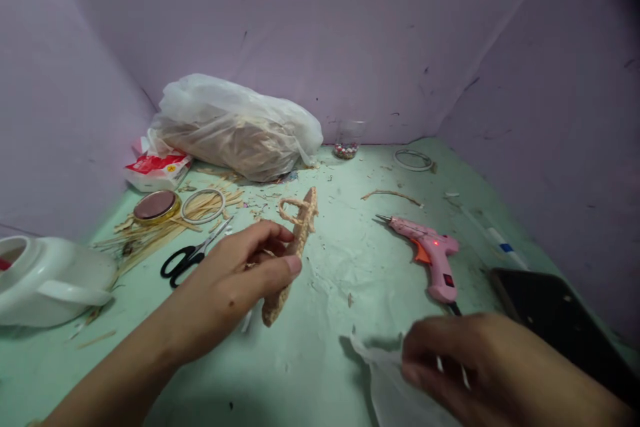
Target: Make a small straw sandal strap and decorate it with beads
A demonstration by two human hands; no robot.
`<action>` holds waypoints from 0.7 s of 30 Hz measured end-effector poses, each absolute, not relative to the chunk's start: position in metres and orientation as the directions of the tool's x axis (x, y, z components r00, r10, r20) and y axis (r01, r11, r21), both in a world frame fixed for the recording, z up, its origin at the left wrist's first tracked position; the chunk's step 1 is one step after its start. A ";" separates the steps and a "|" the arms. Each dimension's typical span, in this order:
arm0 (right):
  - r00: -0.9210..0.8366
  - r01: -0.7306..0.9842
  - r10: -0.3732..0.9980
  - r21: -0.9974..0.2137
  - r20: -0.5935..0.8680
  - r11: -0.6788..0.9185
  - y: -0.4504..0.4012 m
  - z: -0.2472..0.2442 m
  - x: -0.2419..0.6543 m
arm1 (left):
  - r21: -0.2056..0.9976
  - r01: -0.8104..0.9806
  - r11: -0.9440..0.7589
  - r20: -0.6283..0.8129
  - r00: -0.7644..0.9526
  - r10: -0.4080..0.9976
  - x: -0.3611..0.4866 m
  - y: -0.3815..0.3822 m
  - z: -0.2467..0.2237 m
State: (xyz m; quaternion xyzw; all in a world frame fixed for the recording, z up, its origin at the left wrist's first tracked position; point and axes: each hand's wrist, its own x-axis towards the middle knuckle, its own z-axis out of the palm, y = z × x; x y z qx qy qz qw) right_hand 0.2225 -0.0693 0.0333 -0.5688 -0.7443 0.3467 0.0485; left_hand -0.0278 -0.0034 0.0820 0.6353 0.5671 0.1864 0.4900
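My left hand [235,280] is closed around a braided straw piece [306,219], gripping it between thumb and fingers above the table. This narrow tan piece stands on edge, tilted, and a small braided loop [289,210] juts from its upper left side. Low on the right, my right hand [480,363] is slightly blurred, thumb and fingers drawn together on a thin white translucent sheet [395,387]. The sheet's edge is crumpled and partly raised, and the hand covers some of it. A pink glue gun [433,250] with a lit red light lies beyond my right hand.
Black-handled scissors [187,260], a pale ring [203,206], a round tin [156,205] and straw strips [150,240] lie left. A white jug [60,280] rests on its side. Behind are a filled plastic bag [240,133] and a bead cup [349,140]. A dark phone-like slab [555,320] lies right.
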 end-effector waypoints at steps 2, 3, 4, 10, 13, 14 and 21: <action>-0.243 0.745 0.941 -0.666 -0.235 0.026 -0.058 0.041 0.213 | 0.797 0.598 0.092 -0.315 0.281 0.906 -0.024 -0.007 0.078; -0.170 0.670 0.966 -0.741 -0.195 -0.032 -0.053 0.040 0.208 | 0.757 0.651 0.058 -0.299 0.267 0.916 -0.021 -0.008 0.075; -0.090 0.564 0.980 -0.820 -0.180 -0.099 -0.050 0.037 0.202 | 0.702 0.712 0.022 -0.277 0.244 0.929 -0.018 -0.010 0.071; -0.094 -0.197 0.921 -0.900 -0.378 -0.390 -0.047 -0.012 0.174 | 0.324 0.943 -0.078 -0.195 0.147 0.970 0.014 -0.029 0.032; -0.064 -0.345 0.923 -0.859 -0.381 -0.378 -0.047 -0.028 0.171 | 0.254 0.958 -0.135 -0.203 0.189 0.961 0.026 -0.041 0.022; -0.030 -0.354 0.923 -0.860 -0.383 -0.368 -0.046 -0.029 0.171 | 0.238 0.959 -0.154 -0.216 0.207 0.954 0.027 -0.044 0.021; 0.250 0.361 0.967 -0.921 -0.052 -0.143 -0.048 -0.013 0.193 | 0.080 0.981 -0.179 -0.321 0.196 0.927 0.009 -0.028 0.044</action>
